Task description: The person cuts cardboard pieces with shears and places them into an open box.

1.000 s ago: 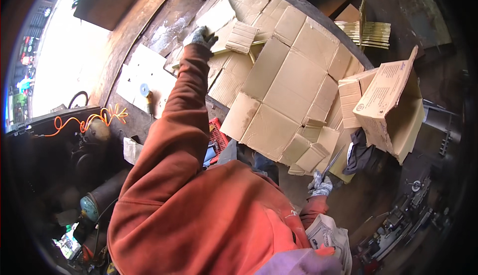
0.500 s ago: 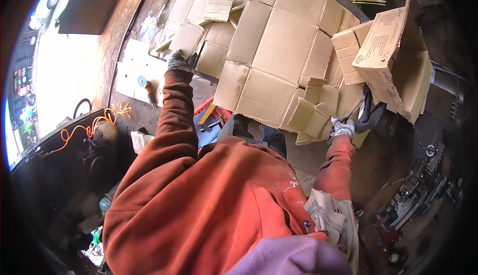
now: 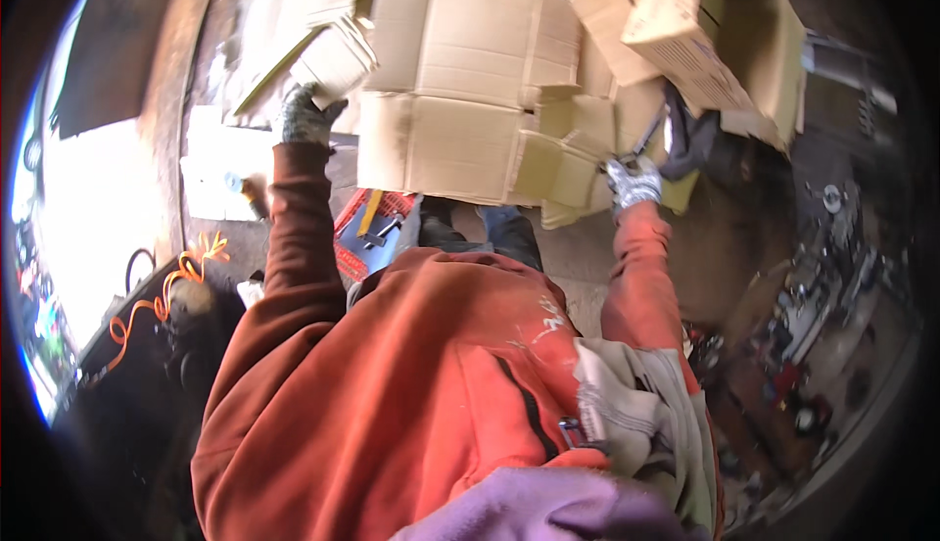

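Observation:
My left hand [image 3: 308, 115], in a grey knit glove, is at the near edge of a small cardboard piece [image 3: 335, 57]; its fingers close on that edge, with the thumb out to the right. To its right lies a large, creased, flattened cardboard box [image 3: 465, 140]. My right hand [image 3: 634, 184], also gloved, is curled beside the raised cardboard flaps [image 3: 578, 144] at the sheet's right end. A thin dark rod [image 3: 647, 136] runs down to its fingers next to a bunched black cloth-like thing [image 3: 692, 137]. What the right fingers hold is hidden.
An open cardboard box [image 3: 725, 42] stands tilted at the far right. Below the left forearm is a red crate [image 3: 350, 264] with tools. An angle grinder [image 3: 245, 191] lies on a pale board [image 3: 208, 174]. An orange coiled hose [image 3: 162, 296] hangs at left; metal parts [image 3: 793, 345] lie at right.
The view has shifted, so the scene sits farther left and higher. The small cardboard piece has moved right relative to the large sheet, with my left hand at its edge. My right hand stays by the flaps.

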### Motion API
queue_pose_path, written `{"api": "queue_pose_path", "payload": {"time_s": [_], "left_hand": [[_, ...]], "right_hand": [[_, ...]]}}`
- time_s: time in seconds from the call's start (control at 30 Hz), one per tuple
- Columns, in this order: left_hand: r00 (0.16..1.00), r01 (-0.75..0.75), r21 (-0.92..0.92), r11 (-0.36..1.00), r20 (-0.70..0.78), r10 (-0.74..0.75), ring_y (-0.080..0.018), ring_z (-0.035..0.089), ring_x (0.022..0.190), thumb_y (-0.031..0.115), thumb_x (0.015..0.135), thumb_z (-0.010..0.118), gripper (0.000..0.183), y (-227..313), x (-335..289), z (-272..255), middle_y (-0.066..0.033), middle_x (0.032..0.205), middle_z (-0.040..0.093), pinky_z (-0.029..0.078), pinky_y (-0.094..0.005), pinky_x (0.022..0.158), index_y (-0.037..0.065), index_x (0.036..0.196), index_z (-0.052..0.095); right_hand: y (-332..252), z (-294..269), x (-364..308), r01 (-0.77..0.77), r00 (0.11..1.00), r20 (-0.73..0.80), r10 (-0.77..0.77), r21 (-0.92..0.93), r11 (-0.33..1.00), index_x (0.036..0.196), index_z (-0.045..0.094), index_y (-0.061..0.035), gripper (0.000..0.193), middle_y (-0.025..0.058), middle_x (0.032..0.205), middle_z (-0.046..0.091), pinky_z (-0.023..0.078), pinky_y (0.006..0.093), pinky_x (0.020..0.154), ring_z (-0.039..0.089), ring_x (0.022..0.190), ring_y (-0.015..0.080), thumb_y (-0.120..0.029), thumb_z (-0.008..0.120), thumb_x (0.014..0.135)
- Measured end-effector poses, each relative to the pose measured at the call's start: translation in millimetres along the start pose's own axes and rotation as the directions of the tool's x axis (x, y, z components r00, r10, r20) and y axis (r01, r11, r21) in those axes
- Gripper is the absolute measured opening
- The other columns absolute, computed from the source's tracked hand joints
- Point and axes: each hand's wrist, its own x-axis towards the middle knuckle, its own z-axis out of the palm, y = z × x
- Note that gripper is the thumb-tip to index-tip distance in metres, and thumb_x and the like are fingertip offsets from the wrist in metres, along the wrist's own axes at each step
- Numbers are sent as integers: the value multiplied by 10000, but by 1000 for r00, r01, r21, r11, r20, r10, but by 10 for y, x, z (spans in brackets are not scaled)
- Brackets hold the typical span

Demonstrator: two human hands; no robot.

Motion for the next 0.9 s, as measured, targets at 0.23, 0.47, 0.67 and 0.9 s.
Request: {"api": "queue_pose_path", "payload": {"time_s": [0.23, 0.47, 0.67, 0.9], "left_hand": [[955, 258, -357, 898, 237, -180, -339, 614, 966, 63, 849, 642, 364, 424, -660, 1501, -201, 1085, 582, 605, -462, 700, -47, 1179, 535], [955, 294, 38, 955, 19, -295, -175, 608, 793, 298, 848, 716, 369, 437, -1015, 2040, -114, 925, 682, 492, -285, 618, 16, 1067, 623], [740, 359, 443, 821, 401, -540, -186, 635, 683, 334, 795, 756, 543, 269, -1473, 2371, -124, 946, 670, 524, -299, 468, -52, 1142, 598], [872, 437, -123, 891, 301, -386, -263, 679, 804, 176, 804, 755, 689, 567, -1262, 2206, -188, 1103, 623, 577, -338, 540, -112, 1324, 407]], "right_hand": [[494, -94, 294, -13, 985, -169, -15, -162, 987, 1226, 482, -16, 611, 81, 869, 675, 512, 322, 750, 635, 818, 189, -224, 801, 748], [105, 204, -698, 318, 852, -328, -409, -296, 901, 1192, 561, -45, 587, 113, 999, 629, 510, 355, 815, 622, 844, 250, -220, 831, 700], [991, 511, -542, 18, 873, -452, 181, 401, 916, 1236, 522, -46, 582, 112, 980, 601, 532, 378, 684, 602, 837, 225, -240, 793, 759], [599, 325, -887, -511, 838, 326, 438, 751, 418, 1129, 628, -150, 361, 11, 826, 627, 555, 415, 682, 611, 700, 220, -329, 722, 830]]}}
